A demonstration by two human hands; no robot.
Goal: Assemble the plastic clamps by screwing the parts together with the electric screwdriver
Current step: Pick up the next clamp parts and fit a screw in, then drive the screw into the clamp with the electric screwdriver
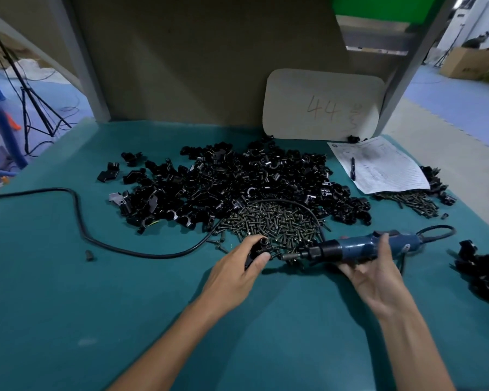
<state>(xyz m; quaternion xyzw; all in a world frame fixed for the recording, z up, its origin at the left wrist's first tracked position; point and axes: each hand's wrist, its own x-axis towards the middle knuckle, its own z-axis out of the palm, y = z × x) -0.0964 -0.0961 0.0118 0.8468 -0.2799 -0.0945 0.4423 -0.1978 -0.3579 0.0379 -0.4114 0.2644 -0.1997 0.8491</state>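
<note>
Gripping a black clamp part (258, 249) in the left hand (239, 268), thumb and fingers curled round it, down on the green table (68, 306) right at the near edge of the screw pile (271, 221). The right hand (376, 275) is palm up with its fingers wrapped round the blue electric screwdriver (362, 246), which lies pretty much level. Its bit points left at the clamp part and sits just beside it; can't tell if they actually touch. Off to the near right there's a small heap of black clamps (483, 272). The screwdriver's black cable (79, 215) snakes off left across the table and also loops over the screws, with one lone little dark piece (89, 255) lying near it. Behind the screws is a big messy pile of black plastic parts (237, 179). Further right, a printed sheet (378, 165) with a pen (352, 168) on it, more screws (412, 201) just at its near edge. At the back, a white board (322, 104) with "44" written on it leans upright.
</note>
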